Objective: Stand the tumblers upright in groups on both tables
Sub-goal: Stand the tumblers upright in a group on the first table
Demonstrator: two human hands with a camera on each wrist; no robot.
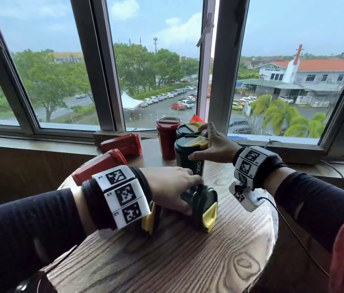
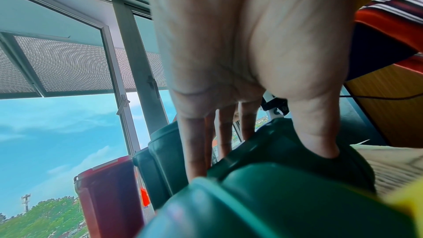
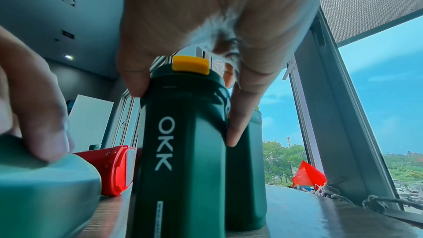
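I'm gripping a fallen green tumbler (image 1: 200, 205) at centre frame with my left hand (image 1: 171, 187), while my right hand (image 1: 215, 144) is clasping the upright OKK tumbler (image 1: 188, 157) just above.

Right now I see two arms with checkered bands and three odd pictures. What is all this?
No machine here: a person wears cameras, one on the head and one on each wrist; the patterned bands are on the wrists. On the round wooden table stand two green tumblers and one red tumbler; two more red ones lie on their sides. The right hand grips the nearer standing green tumbler near its lid. The left hand grips a lying green tumbler, likely to stand it up next.
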